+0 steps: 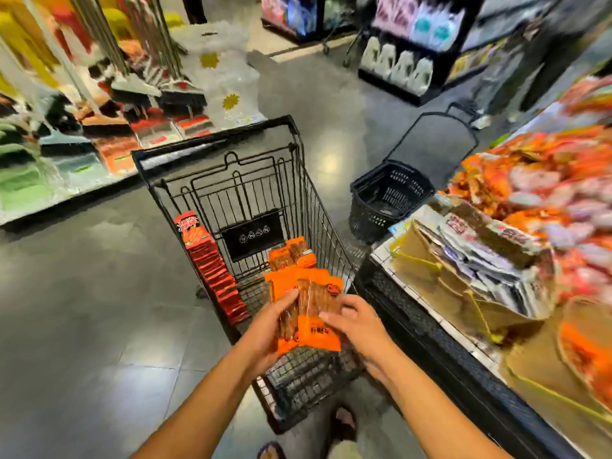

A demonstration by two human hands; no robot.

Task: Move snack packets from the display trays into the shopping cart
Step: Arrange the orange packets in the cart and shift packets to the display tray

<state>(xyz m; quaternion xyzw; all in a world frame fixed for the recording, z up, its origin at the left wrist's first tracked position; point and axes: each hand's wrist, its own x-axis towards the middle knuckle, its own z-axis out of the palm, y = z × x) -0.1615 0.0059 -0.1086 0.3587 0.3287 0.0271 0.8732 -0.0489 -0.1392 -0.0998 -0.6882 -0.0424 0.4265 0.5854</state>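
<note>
Both hands hold a bundle of orange snack packets (309, 313) above the black wire shopping cart (218, 140). My left hand (268, 329) grips the bundle from the left, and my right hand (356, 321) grips it from the right. Inside the cart a row of red packets (212, 263) stands along the left wall, and more orange packets (291, 256) stand in the middle. At the right, the display trays (440, 279) hold cardboard boxes with many snack packets (543, 180).
A black hand basket (387, 197) with a raised pull handle stands on the grey floor beyond the display. Brooms and dustpans (109, 127) line the left side. Dark shelving (414, 54) with bottles is at the far right. My sandalled feet (344, 422) are behind the cart.
</note>
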